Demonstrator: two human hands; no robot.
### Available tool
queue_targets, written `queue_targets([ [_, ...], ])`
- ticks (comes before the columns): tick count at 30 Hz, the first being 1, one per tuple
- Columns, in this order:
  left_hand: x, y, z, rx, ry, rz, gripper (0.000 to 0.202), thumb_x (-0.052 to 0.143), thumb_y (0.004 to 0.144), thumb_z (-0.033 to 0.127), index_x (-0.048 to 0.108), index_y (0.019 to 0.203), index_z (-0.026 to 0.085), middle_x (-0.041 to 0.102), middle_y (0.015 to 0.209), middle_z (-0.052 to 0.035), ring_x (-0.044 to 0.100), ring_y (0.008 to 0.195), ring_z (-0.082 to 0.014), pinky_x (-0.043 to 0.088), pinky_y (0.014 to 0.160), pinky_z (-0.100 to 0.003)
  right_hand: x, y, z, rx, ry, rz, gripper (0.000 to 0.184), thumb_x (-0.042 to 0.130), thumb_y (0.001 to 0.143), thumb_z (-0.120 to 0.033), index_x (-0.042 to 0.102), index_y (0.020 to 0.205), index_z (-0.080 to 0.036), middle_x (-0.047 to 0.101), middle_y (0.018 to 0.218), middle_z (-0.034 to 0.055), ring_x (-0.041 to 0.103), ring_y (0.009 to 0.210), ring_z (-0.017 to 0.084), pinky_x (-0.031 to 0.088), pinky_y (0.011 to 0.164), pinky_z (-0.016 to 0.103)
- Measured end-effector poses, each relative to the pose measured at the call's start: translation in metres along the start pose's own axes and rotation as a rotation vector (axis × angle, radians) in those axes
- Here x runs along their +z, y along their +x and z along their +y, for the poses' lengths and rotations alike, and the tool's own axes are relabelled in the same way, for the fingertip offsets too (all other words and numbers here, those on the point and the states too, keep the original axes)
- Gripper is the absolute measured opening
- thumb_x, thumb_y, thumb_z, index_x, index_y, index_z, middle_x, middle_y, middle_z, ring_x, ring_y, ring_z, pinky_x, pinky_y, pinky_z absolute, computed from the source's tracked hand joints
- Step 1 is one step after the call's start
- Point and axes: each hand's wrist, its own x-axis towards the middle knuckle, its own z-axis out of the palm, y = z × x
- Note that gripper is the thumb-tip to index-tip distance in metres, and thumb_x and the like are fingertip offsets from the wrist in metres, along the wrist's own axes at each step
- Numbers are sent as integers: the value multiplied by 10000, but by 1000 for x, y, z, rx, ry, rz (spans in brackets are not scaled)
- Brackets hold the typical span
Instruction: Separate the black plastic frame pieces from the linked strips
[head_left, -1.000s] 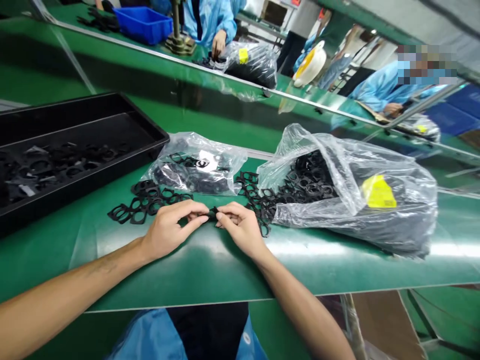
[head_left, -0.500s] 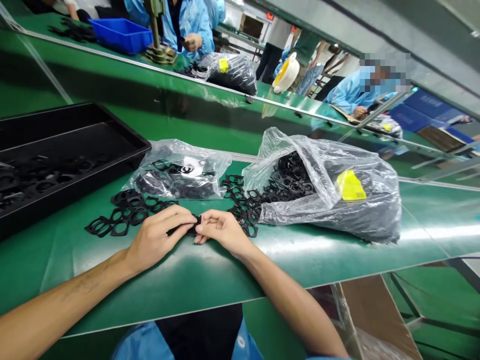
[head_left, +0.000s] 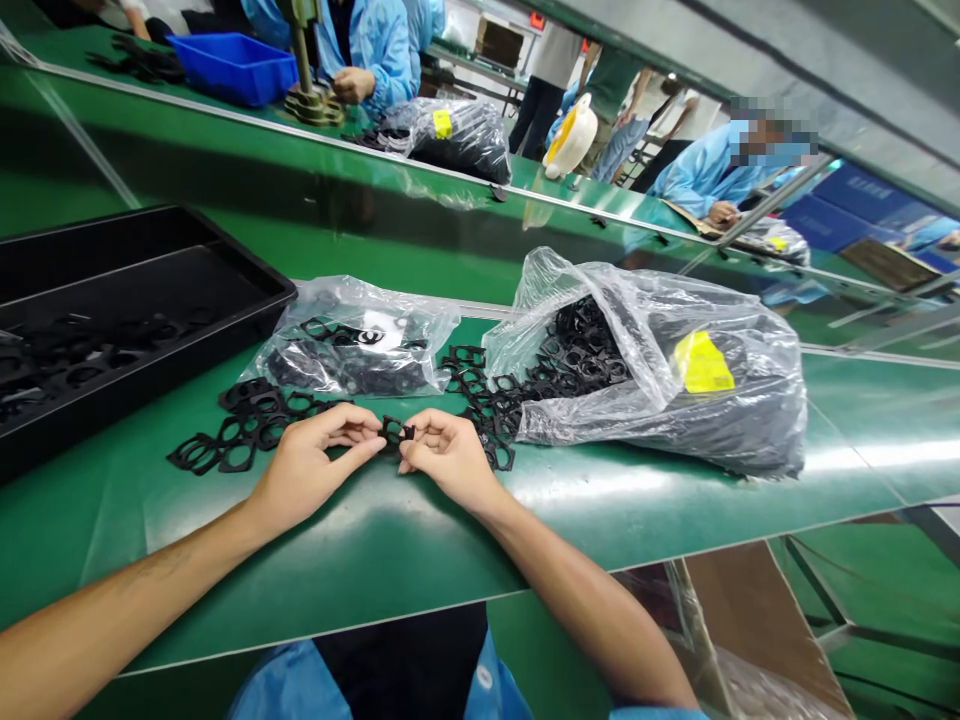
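Though small, a black part (head_left: 392,439) with a rounded opening.

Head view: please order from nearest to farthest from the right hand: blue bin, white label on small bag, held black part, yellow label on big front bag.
From the right hand:
1. Black part: at its fingertips.
2. White label: behind, slightly left.
3. Yellow label: to the right.
4. Blue bin: far back, left.

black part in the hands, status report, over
Left hand and right hand both gripping black part. Part between them. Loose black pieces beyond the hands, none covering it.
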Motion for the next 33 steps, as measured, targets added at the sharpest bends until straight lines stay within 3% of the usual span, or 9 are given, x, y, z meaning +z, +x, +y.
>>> queue_targets([
  [8,1,4,4,-32,-113,-2,179,754,840,347,704,881,180,741,806,-22,724,704,-142,642,714,-237,-1,1,0,-49,-42,55,287,830,671,-353,607,759,-196,598,651,-54,609,533,88,493,574,224],
  [13,-1,8,5,-79,-160,67,186,755,823,316,665,887,165,700,796,-9,705,691,-123,608,695,-221,-2,4,-1,-78,-39,72,339,850,693,-422,637,807,-185,635,674,-29,656,591,115,538,620,249],
  [22,-4,9,10,81,-99,102,167,703,879,334,660,904,175,689,823,-13,658,699,-114,580,711,-245,-4,10,0,-96,-99,89,414,866,690,-518,713,852,-169,695,699,11,687,604,141,589,639,284],
  [28,-4,11,6,14,-67,80,141,700,860,304,677,882,167,696,811,-17,655,717,-118,569,700,-231,-2,10,2,-90,-134,-21,381,849,716,-503,736,877,-176,724,739,26,724,680,176,622,703,325],
  [33,-5,14,4,-23,-84,102,84,693,843,235,668,882,165,684,796,-5,654,698,-108,556,678,-215,0,8,-1,-44,-75,-11,375,885,681,-448,699,862,-176,710,713,10,723,652,161,626,700,312],
])
